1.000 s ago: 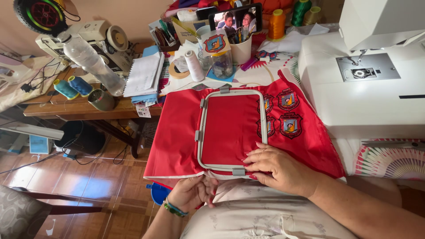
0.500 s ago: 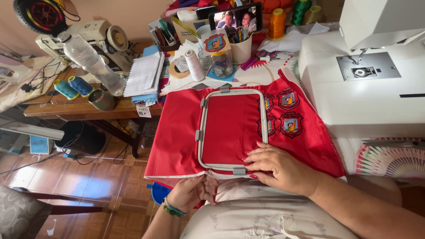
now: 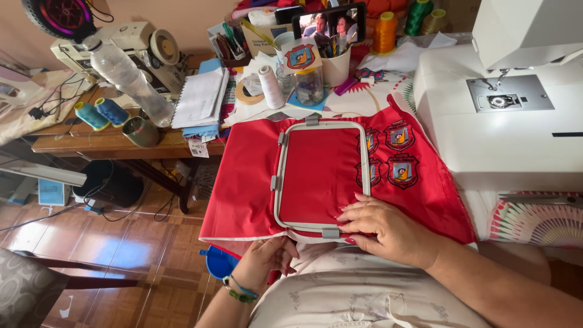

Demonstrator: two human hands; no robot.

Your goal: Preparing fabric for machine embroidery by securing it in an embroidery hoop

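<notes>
Almost nothing has shifted over the last second: the right hand (image 3: 388, 229) stays flat, fingers spread, on the red fabric (image 3: 243, 182) at the grey embroidery hoop's (image 3: 320, 176) near edge. The left hand (image 3: 264, 258) still pinches the fabric's hem at the lap, so the work reads as held steady.

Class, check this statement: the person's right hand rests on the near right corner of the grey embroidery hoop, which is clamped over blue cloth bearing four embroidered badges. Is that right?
Not quite. The cloth is red, not blue, as the head view shows. The rest holds: the right hand rests on the near right corner of the grey embroidery hoop, and four embroidered badges sit on the cloth.
</notes>
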